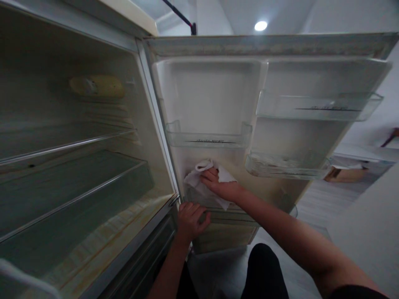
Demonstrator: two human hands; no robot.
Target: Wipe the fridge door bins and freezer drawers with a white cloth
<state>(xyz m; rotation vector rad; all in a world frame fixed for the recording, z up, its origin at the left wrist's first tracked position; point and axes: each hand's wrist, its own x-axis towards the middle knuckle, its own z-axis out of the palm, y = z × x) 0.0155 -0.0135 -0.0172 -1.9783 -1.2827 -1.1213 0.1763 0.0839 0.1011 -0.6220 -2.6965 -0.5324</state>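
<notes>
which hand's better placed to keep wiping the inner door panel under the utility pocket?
Right. The right hand already presses the white cloth against the door liner just below the utility pocket bin. The left hand sits lower, gripping the door's bottom edge, likely steadying it, with no cloth.

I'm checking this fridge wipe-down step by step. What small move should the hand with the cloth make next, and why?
Probably slide the right hand and its white cloth sideways along the inner door panel, just under the lower-left door shelf. The cloth is already pressed flat there, the panel beside it looks stained, and the left hand braces the door's lower edge.
</notes>
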